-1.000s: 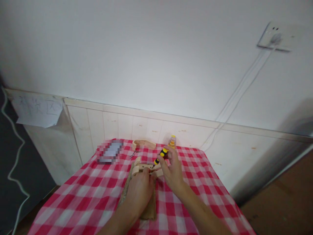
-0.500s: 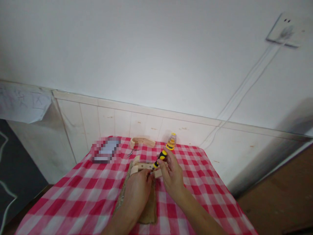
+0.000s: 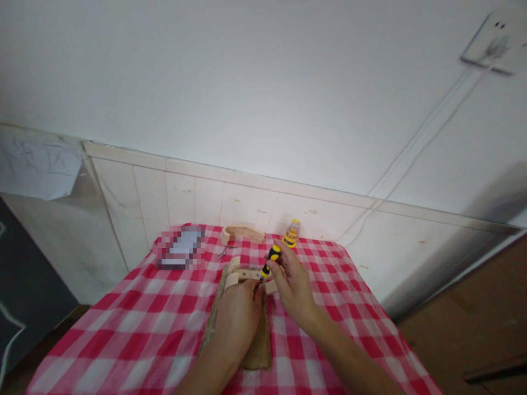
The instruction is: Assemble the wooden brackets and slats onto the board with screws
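My right hand (image 3: 295,288) grips a yellow-and-black screwdriver (image 3: 270,259), handle up and tip slanting down to the left. Close to that tip, my left hand (image 3: 239,312) has its thumb and fingers pinched together. What they hold is hidden. Beneath both hands is a light wooden assembly (image 3: 233,281) with curved end pieces and a crossbar (image 3: 248,274) that has dark holes. It lies on a worn brown board (image 3: 259,354), which my left hand and forearm partly cover.
A red-and-white checked cloth (image 3: 329,340) covers the table. Towards the wall stand a curved wooden piece (image 3: 242,235) and a clear-topped yellow bit holder (image 3: 291,235). Small metal parts (image 3: 225,252) lie near a blurred phone-like device (image 3: 183,249). Cables (image 3: 428,131) hang from a wall socket (image 3: 494,46).
The screwdriver stands slightly more upright in my right hand. My left hand keeps its pinch near the tip. The whole view has shifted a little.
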`<state>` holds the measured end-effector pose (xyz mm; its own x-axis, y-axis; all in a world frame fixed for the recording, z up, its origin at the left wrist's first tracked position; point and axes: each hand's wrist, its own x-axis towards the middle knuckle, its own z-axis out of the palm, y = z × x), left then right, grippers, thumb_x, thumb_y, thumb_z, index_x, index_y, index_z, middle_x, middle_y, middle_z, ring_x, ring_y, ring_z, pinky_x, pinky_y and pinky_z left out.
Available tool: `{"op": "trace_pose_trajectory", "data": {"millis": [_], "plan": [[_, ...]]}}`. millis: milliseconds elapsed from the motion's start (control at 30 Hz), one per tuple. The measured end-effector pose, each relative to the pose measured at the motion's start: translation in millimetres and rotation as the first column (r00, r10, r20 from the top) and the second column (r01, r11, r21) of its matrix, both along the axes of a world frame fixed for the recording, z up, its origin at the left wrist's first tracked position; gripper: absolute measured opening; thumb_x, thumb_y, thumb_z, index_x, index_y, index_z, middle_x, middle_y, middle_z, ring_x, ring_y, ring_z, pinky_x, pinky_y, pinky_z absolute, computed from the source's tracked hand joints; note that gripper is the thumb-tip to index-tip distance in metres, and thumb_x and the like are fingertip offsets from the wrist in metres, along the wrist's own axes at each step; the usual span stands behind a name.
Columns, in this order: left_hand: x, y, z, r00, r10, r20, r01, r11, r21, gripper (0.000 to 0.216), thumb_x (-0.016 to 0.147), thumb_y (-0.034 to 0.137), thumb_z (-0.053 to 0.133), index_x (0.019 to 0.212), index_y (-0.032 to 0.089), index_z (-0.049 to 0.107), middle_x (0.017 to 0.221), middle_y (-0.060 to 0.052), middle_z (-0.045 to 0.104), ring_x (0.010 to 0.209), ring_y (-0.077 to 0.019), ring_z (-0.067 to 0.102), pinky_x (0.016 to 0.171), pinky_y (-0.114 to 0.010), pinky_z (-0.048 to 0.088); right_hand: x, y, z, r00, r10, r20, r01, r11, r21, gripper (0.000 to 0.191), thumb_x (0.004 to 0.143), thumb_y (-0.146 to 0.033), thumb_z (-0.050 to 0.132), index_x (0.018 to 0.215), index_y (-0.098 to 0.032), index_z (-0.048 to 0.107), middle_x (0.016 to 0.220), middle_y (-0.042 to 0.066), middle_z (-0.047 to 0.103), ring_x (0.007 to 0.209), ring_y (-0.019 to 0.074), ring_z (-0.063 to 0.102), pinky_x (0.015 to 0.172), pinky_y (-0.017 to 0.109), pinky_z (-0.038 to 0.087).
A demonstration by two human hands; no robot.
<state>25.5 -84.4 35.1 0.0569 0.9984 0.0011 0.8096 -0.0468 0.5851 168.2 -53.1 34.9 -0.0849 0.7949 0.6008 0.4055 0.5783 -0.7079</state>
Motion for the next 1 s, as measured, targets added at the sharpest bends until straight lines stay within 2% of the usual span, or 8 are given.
{"op": "trace_pose_trajectory", "data": {"millis": [133,267,400,500,633,833,933,1000], "plan": [[-0.6,0.2,1.9,1.000,0.001,0.023,-0.002,1.000,0.030,0.027,0.100,0.025,0.050,0.104,0.022,0.076,0.102,-0.007,0.079,0.093,-0.0231,0.071,0.080,-0.032,0.043,2.1,-0.1,2.8,1.000,0.000,0.029,0.001,1.000,-0.015,0.042,0.102,-0.034,0.055,0.143,-0.029,0.055,0.107,0.009,0.071,0.101,0.0238,0.069,0.086,0.039,0.057],[-0.3,0.7,2.4,1.000,0.008,0.020,-0.008,1.000,0.012,0.026,0.100,0.025,0.051,0.103,0.023,0.077,0.101,-0.007,0.079,0.092,-0.0231,0.072,0.077,-0.031,0.043,0.2,-0.9,9.7,0.999,-0.009,0.053,0.011,1.000,-0.025,0.042,0.102,-0.031,0.054,0.143,-0.028,0.054,0.115,0.010,0.071,0.104,0.0243,0.069,0.088,0.039,0.056],[-0.3,1.1,1.9,1.000,0.001,-0.006,-0.001,1.000,-0.014,0.028,0.100,0.027,0.048,0.102,0.021,0.076,0.100,-0.008,0.079,0.090,-0.0231,0.072,0.074,-0.031,0.043,-6.4,0.1,29.9,0.976,0.078,0.203,-0.068,0.996,-0.055,0.041,0.100,-0.024,0.053,0.141,-0.024,0.054,0.120,0.010,0.071,0.100,0.0231,0.069,0.090,0.039,0.054],[-0.7,1.7,1.1,1.000,0.016,-0.025,-0.017,0.999,-0.033,0.028,0.100,0.026,0.048,0.100,0.020,0.076,0.100,-0.009,0.079,0.093,-0.0233,0.072,0.078,-0.031,0.044,-10.6,1.4,44.7,0.958,0.132,0.255,-0.106,0.988,-0.112,0.039,0.097,-0.020,0.052,0.135,-0.024,0.058,0.110,0.008,0.072,0.094,0.0220,0.068,0.085,0.037,0.053],[-0.7,2.2,-0.3,1.000,0.009,-0.009,-0.009,1.000,-0.015,0.029,0.101,0.028,0.048,0.105,0.021,0.076,0.107,-0.010,0.078,0.097,-0.0231,0.071,0.082,-0.031,0.045,-13.9,-1.5,45.8,0.982,0.145,0.124,-0.121,0.975,-0.184,0.035,0.091,-0.016,0.055,0.125,-0.026,0.061,0.095,0.003,0.068,0.084,0.0193,0.067,0.079,0.034,0.055],[-0.1,1.9,3.3,0.999,0.009,-0.031,-0.010,0.999,-0.053,0.030,0.101,0.026,0.047,0.109,0.020,0.075,0.108,-0.010,0.078,0.096,-0.0234,0.072,0.080,-0.031,0.047,-18.8,-8.7,23.6,0.973,0.087,-0.214,-0.139,0.961,-0.240,0.037,0.085,-0.021,0.066,0.121,-0.026,0.061,0.098,0.003,0.070,0.089,0.0192,0.071,0.079,0.033,0.057],[-0.4,0.8,6.7,1.000,-0.006,-0.018,0.006,1.000,-0.016,0.030,0.101,0.022,0.046,0.108,0.020,0.075,0.112,-0.010,0.078,0.099,-0.0222,0.072,0.085,-0.031,0.047,-19.7,-4.6,14.3,0.975,-0.004,-0.223,-0.045,0.976,-0.215,0.044,0.079,-0.025,0.076,0.122,-0.025,0.065,0.093,0.003,0.073,0.085,0.0204,0.070,0.076,0.033,0.058],[-0.6,0.1,7.7,1.000,-0.014,-0.020,0.014,1.000,-0.007,0.029,0.100,0.022,0.047,0.107,0.020,0.076,0.112,-0.010,0.078,0.100,-0.0225,0.072,0.086,-0.031,0.047,-18.9,-0.5,10.5,0.976,-0.044,-0.212,0.001,0.981,-0.196,0.035,0.077,-0.027,0.078,0.111,-0.023,0.070,0.087,0.002,0.072,0.080,0.0199,0.068,0.072,0.033,0.057]]}}
